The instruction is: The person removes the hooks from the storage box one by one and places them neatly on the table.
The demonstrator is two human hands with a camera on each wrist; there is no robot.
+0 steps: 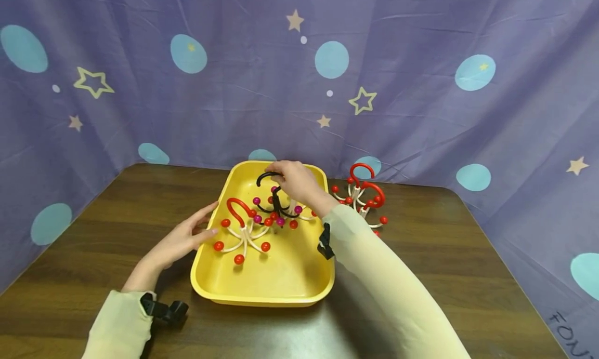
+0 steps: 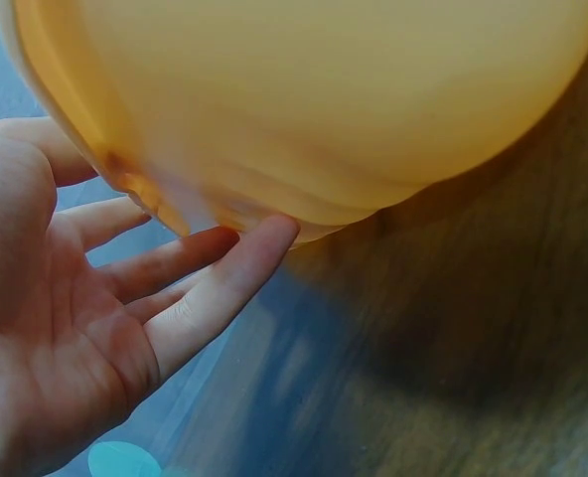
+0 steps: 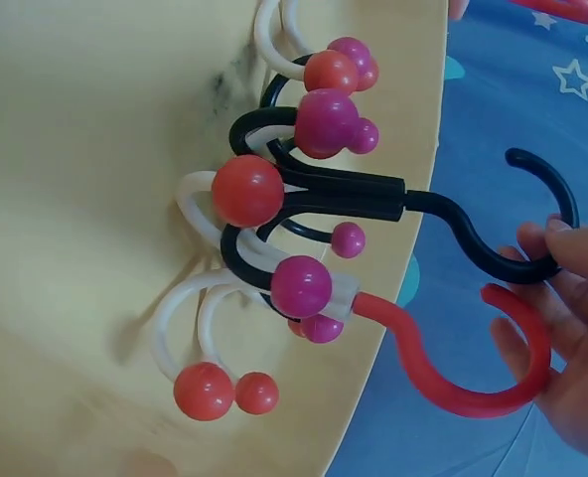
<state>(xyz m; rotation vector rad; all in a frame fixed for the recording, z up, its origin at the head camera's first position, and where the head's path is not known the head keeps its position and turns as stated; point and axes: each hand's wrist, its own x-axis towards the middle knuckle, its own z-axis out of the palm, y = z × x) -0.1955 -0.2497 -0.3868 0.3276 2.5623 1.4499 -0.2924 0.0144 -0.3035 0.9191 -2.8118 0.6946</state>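
Note:
My right hand (image 1: 299, 182) is over the far part of a yellow tray (image 1: 267, 301). Its thumb and fingers pinch the black hook of a hanger (image 3: 354, 194) whose curved black arms end in magenta balls. Close beside those fingers, in the right wrist view, is the red hook (image 3: 463, 405) of a white hanger with red balls; its arms overlap the black ones. Another white hanger (image 1: 244, 234) with a red hook stands in the tray's left part. Along the tray's left rim, my left hand (image 1: 180, 239) touches the edge with extended fingers and thumb (image 2: 239, 273).
Further white hangers (image 1: 357, 195) with red hooks and red balls stand on the brown wooden table (image 1: 421, 276), right of the tray. Behind the table hangs a purple curtain (image 1: 262, 89) with stars and blue dots. A black strap (image 1: 326, 242) sits on the right sleeve.

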